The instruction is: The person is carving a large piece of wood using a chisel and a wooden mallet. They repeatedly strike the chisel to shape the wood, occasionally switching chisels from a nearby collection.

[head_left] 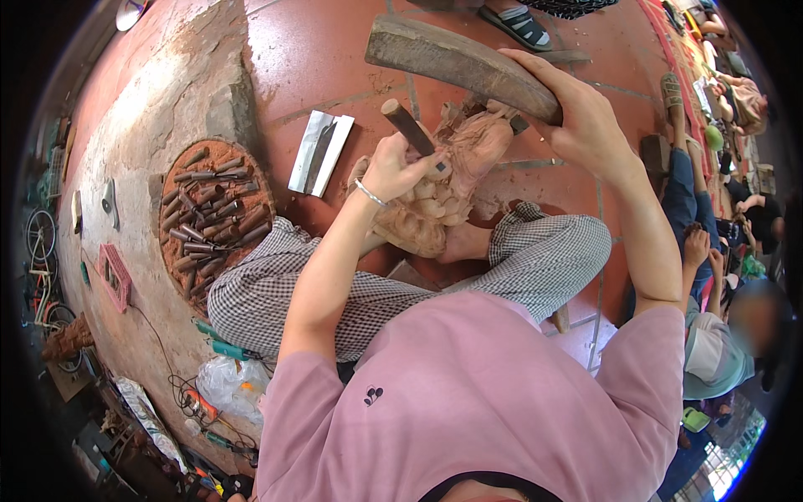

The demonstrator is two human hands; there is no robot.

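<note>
A carved wooden figure [431,201] in pale brown wood lies on the floor between my crossed legs, with rounded, petal-like relief on its near part. My left hand [390,174] is closed around a carving chisel [407,124]; its dark wooden handle sticks up and its tip is hidden against the carving. In my right hand [588,121] is a long, slightly curved wooden mallet [464,65], gripped at its right end and raised over the far part of the carving. My right fingers are partly hidden behind the mallet.
A round tray of reddish sawdust [180,159] at my left holds several chisels [216,213]. A dark flat strip [322,155] lies on white paper beside the carving. A pink basket [115,278] and a plastic bag [230,389] are farther left. Other people [719,343] sit at right.
</note>
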